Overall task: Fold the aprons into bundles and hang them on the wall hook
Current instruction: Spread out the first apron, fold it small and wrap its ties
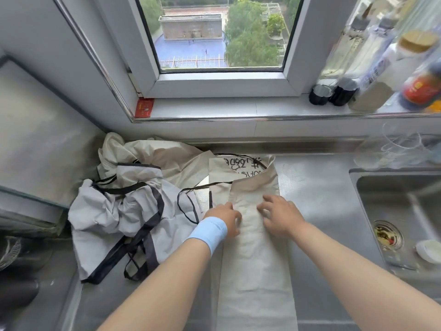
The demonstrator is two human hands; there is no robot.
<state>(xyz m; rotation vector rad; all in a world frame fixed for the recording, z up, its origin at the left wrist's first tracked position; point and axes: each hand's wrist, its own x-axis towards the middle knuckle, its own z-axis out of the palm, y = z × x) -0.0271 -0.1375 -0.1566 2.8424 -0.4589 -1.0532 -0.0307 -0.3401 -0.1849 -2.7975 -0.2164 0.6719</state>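
A cream apron (pixel 255 263) lies folded into a long narrow strip on the steel counter (pixel 319 211), with black lettering at its far end and thin black strings trailing to the left. My left hand (pixel 225 217), with a light blue band on the wrist, rests on the strip's left edge, fingers curled on the cloth. My right hand (pixel 279 216) presses flat on the right side of the strip, fingers spread. A crumpled grey apron with dark straps (pixel 114 216) lies to the left, and more cream cloth (pixel 157 158) is heaped behind it. No wall hook is in view.
A sink (pixel 401 211) with a drain strainer (pixel 387 235) lies to the right. Bottles and jars (pixel 372 75) stand on the windowsill at the right, a red card (pixel 144 107) at its left end. Clear plastic (pixel 391 149) sits behind the sink. A glass panel (pixel 35 149) is at the left.
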